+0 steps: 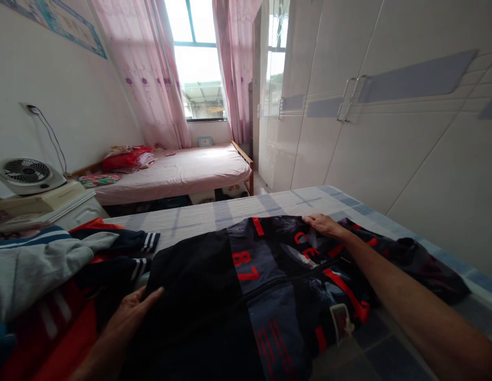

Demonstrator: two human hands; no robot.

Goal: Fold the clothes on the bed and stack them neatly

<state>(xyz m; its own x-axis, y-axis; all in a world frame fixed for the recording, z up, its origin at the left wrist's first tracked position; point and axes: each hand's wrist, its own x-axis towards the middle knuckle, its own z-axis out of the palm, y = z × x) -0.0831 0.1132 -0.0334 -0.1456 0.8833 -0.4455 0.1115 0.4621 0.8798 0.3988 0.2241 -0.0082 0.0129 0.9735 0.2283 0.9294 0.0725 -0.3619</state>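
A black and grey jacket (198, 264) with red lettering and the number 87 lies spread out across the bed in front of me. My left hand (129, 312) is closed on its left edge, thumb on top of the cloth. Reaching across, my right hand (321, 225) pinches the far edge of the jacket, near the letters "CE". One dark sleeve stretches away to the right, past my right forearm. A pale-framed tag (341, 323) lies on the near right part of the jacket.
Heaped clothes (43, 264) in grey, navy, red and orange sit at the left. The plaid bed sheet (182, 219) shows beyond the jacket. Further off are a pink bed (194, 169) and a small fan (27, 172). White wardrobe doors (361, 153) line the right side.
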